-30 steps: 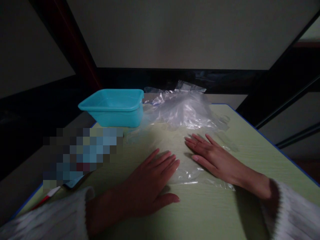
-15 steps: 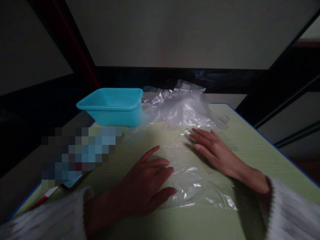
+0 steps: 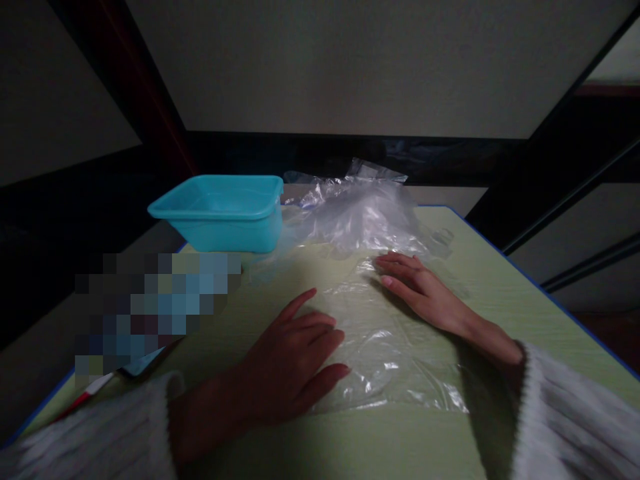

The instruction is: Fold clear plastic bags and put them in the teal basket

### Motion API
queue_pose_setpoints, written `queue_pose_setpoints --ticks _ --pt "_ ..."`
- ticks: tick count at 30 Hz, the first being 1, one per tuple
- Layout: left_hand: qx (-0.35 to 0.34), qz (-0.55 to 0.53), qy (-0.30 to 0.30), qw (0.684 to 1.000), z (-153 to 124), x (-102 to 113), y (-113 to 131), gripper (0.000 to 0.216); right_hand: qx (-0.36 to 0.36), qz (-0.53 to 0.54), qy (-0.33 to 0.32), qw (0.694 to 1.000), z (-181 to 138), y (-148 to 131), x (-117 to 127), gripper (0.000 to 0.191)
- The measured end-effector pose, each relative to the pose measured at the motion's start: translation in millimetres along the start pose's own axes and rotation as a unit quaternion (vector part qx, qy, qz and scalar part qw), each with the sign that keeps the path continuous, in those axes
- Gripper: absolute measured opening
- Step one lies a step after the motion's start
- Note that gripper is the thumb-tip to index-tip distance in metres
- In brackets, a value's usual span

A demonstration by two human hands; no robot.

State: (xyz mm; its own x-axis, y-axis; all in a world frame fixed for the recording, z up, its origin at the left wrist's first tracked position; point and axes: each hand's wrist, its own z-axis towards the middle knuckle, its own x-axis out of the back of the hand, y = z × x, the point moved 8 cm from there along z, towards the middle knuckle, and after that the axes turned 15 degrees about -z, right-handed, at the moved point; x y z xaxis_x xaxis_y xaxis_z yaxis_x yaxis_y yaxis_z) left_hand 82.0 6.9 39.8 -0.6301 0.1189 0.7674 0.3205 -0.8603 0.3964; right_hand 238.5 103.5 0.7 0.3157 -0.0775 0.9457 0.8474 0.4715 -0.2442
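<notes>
Film [image 3: 385,350] — clear, creased, streaked with glints — lies flat by the left fingers [image 3: 327,343] and right fingers [image 3: 403,270], all unclenched.

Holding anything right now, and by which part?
Nothing appears held: the left hand and right hand are at the flat plastic bag, neither closed on it.

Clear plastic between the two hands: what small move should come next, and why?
Probably the left hand should smooth the near edge of the clear plastic: shiny creases show there, and that hand is open by the plastic's left side. The right hand is by the far end, seemingly placed to steady it.
</notes>
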Motion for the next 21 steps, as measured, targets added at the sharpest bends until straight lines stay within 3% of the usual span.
queue_pose_setpoints --ticks 5,12,16,21 --pt "0.0 -0.006 -0.001 1.0 -1 -1 -1 0.033 0.009 0.051 0.079 0.996 -5 -7 24 0.039" --pt "0.006 -0.008 -0.002 1.0 -2 0 -1 0.033 0.116 0.082 0.123 0.982 -14 -31 45 0.023" --pt "0.001 -0.006 -0.002 1.0 -1 -1 0 0.034 0.164 0.102 0.096 0.976 -18 -40 46 0.024" --pt "0.007 -0.006 -0.009 1.0 0 -1 -1 0.033 0.196 0.105 -0.01 0.975 -19 -49 32 0.036"
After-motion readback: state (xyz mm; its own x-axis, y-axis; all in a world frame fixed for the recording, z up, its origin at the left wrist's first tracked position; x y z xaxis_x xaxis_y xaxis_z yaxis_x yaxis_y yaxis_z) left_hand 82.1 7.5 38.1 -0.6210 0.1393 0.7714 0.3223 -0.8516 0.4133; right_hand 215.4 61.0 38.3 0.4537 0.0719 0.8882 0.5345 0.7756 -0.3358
